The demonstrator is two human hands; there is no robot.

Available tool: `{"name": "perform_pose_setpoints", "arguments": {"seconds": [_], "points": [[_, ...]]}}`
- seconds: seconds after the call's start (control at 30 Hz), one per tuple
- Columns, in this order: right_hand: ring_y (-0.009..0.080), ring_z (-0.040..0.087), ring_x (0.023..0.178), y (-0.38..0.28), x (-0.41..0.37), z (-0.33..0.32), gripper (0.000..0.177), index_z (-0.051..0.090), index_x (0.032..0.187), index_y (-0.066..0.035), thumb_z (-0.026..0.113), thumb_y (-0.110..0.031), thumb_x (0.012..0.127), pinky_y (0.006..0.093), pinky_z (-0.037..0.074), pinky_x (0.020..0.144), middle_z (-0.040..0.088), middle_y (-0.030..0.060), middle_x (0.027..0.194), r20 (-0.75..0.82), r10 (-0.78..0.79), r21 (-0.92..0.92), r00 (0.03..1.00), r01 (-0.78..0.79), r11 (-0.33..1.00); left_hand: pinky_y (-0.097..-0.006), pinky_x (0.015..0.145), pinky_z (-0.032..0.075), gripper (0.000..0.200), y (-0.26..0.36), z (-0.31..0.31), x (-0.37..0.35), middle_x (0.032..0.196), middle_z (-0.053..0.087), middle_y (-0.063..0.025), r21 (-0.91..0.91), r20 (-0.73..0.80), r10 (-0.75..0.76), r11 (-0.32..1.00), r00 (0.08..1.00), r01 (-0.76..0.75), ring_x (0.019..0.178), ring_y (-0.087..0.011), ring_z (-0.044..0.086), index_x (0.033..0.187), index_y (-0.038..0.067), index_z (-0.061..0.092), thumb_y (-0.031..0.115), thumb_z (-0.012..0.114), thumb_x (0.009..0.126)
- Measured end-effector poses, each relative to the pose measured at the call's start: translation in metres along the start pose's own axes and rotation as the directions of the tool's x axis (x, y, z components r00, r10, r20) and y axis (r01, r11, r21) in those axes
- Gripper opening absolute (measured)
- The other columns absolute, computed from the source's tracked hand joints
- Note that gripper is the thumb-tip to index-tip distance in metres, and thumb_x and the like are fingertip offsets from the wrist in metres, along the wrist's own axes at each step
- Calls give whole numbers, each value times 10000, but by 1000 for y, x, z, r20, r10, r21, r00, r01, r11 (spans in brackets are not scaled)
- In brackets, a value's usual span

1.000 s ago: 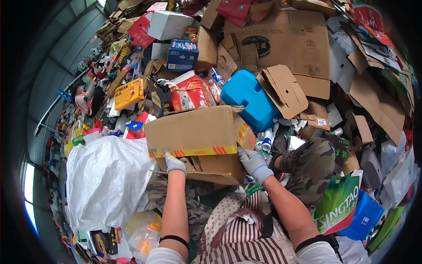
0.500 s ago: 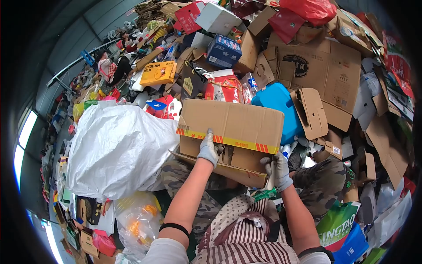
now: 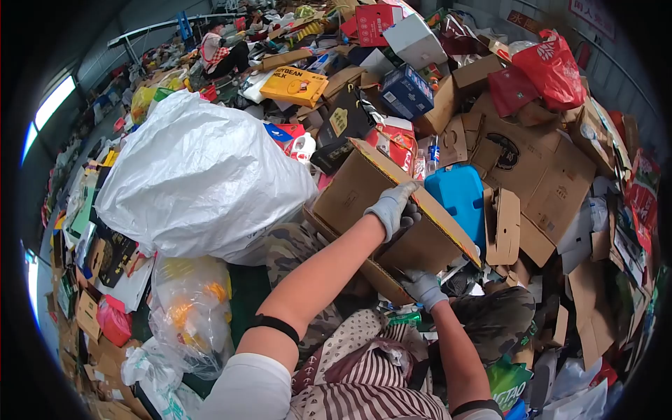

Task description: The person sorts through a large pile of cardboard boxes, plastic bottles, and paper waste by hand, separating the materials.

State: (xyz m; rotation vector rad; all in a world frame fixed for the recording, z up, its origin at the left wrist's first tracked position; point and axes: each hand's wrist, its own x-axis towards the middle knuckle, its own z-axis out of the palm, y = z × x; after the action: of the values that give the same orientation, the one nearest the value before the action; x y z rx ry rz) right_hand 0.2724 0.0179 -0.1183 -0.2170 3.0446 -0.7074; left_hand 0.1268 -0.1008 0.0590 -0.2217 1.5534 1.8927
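An opened cardboard box [image 3: 350, 192], its inside partly showing, is tilted over my lap. My left hand [image 3: 393, 210], in a grey-white glove, grips the box's upper edge near its middle. At the lower right edge of the box, my right hand [image 3: 424, 288], gloved too, has its fingers on the cardboard, the fingertips partly hidden. A big white sack [image 3: 203, 175] lies left of the box. Just right of the box is a blue plastic case [image 3: 458, 203].
Piled waste surrounds me: a yellow soybean milk box [image 3: 294, 85], a dark blue box [image 3: 407, 91], a large flattened carton [image 3: 532, 175], a red bag [image 3: 553, 70] and a clear plastic bag [image 3: 189, 308]. Another person [image 3: 220, 52] sits far back at the left.
The box has turned and tilted, and its inner side now shows more. My left hand has moved right and up along the edge; my right hand is lower. The view has shifted toward the right.
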Motion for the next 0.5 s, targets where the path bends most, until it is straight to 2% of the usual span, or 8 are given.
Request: {"name": "perform_pose_setpoints", "arguments": {"seconds": [0.1, 0.13, 0.17, 0.23, 0.27, 0.37, 0.4, 0.5], "points": [[302, 564, 1063, -25, 38, -35, 331, 604, 1125, -170, 517, -235, 812, 395, 456, 889, 555, 126, 1208, 231, 79, -206, 970, -31, 978, -291, 479, 440, 524, 2, -9, 12, 685, 585, -45, 298, 112, 190, 930, 975, -215, 615, -164, 586, 1057, 87, 588, 544, 599, 801], [296, 557, 1080, -25, 46, -35, 327, 602, 1127, -167, 501, -220, 820, 397, 456, 894, 536, 123, 1230, 198, 62, -230, 978, -15, 973, -306, 612, 472, 645, 7, -11, 9, 837, 627, -75, 501, 152, 193, 831, 969, -244, 755, -188, 598, 1086, 42, 595, 598, 615, 760], [290, 550, 1097, -23, 58, -33, 325, 600, 1129, -163, 486, -205, 827, 398, 456, 899, 517, 120, 1252, 162, 39, -256, 986, 3, 967, -311, 686, 464, 645, 7, -10, 5, 891, 634, -97, 567, 216, 235, 760, 948, -318, 814, -202, 597, 1006, 14, 622, 610, 609, 760], [287, 526, 1138, -23, 82, -32, 322, 599, 1133, -152, 461, -179, 844, 406, 455, 907, 473, 110, 1303, 166, 24, -350, 986, 36, 936, -293, 687, 465, 646, 3, -9, -3, 858, 641, -103, 652, 243, 405, 604, 881, -457, 759, -176, 602, 971, -8, 637, 598, 631, 749], [289, 509, 1162, -23, 91, -31, 320, 600, 1136, -146, 451, -169, 853, 413, 455, 911, 448, 104, 1333, 206, 40, -414, 978, 50, 909, -290, 687, 470, 631, 6, -13, -4, 844, 644, -105, 670, 270, 336, 607, 902, -427, 742, -163, 605, 1010, -3, 638, 564, 671, 734], [326, 475, 1195, -33, 110, -32, 365, 561, 1201, -116, 458, -156, 854, 443, 391, 976, 459, 126, 1329, 366, 131, -580, 921, 116, 806, -282, 696, 471, 593, 14, -38, 0, 823, 646, -81, 798, 359, 218, 432, 907, -420, 720, -157, 600, 1052, 12, 636, 509, 697, 734], [343, 467, 1199, -36, 115, -32, 393, 541, 1233, -104, 466, -155, 850, 455, 360, 1007, 477, 140, 1312, 420, 172, -625, 891, 147, 766, -317, 809, 460, 635, 10, -49, 17, 985, 647, -123, 857, 362, 151, 334, 920, -392, 890, -210, 609, 1146, 74, 605, 517, 706, 702], [345, 473, 1190, -30, 114, -22, 395, 548, 1237, -96, 464, -136, 853, 467, 346, 1010, 486, 140, 1307, 359, 149, -744, 921, 186, 642, -427, 1006, 349, 870, -10, -75, 58, 1397, 386, -160, 892, 451, 143, -119, 881, -437, 1284, -338, 356, 1356, 191, 417, 585, 690, 630]]}}
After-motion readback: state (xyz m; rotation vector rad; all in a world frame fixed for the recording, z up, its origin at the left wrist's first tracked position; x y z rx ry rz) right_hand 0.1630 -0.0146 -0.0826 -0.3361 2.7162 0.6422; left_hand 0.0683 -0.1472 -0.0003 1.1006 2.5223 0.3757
